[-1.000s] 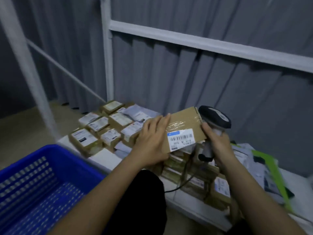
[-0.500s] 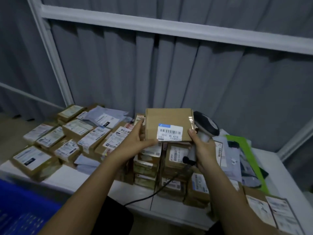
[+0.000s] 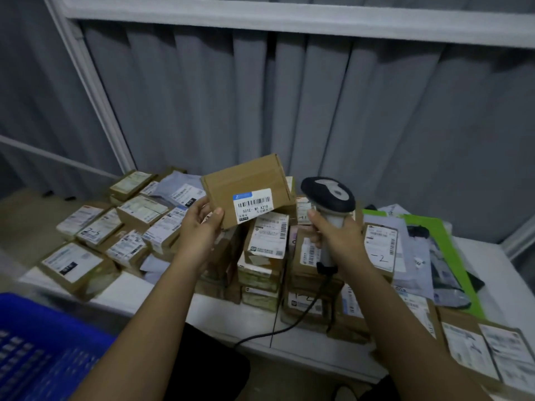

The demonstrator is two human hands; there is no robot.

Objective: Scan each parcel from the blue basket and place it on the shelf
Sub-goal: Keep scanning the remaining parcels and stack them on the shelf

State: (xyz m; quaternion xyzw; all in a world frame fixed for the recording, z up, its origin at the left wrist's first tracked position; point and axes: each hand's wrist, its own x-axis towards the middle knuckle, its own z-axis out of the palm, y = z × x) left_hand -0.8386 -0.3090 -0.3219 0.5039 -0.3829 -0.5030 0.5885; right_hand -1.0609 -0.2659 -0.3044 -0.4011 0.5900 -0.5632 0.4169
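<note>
Blue perforated plastic basket (image 3: pixel 43 351) sits nearest, lower left. Beyond it, the left hand (image 3: pixel 199 230) pinches the lower left corner of a small brown cardboard parcel (image 3: pixel 246 189), held in the air above the shelf, white barcode label facing the camera. The right hand (image 3: pixel 335 238) is wrapped round the handle of a grey-and-black corded barcode scanner (image 3: pixel 330 195), just right of the parcel. Labelled cardboard parcels (image 3: pixel 269 256) cover the white shelf (image 3: pixel 304 345). Grey curtain (image 3: pixel 260 105) hangs behind.
</note>
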